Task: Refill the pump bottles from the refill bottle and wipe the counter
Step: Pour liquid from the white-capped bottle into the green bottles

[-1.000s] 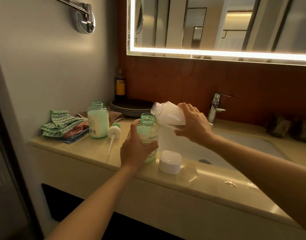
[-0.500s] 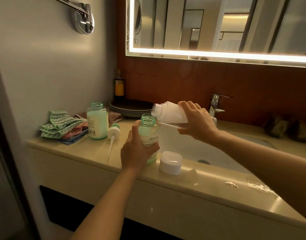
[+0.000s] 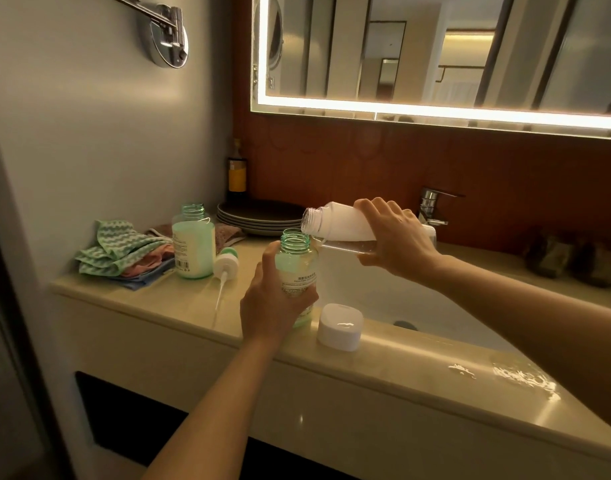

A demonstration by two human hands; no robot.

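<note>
Pump bottle (image 3: 297,271) label print, seemingly illegible

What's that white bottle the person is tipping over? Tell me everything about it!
The white refill bottle looks like plastic, white on top with a clear strip along its underside. Its cap is off, so the ridged screw mouth is open. It is tipped almost sideways in the air, mouth pointing left, right by the open neck of the green bottle. The right hand grips its bottom end. Whether anything is pouring out, I cannot tell.
</note>
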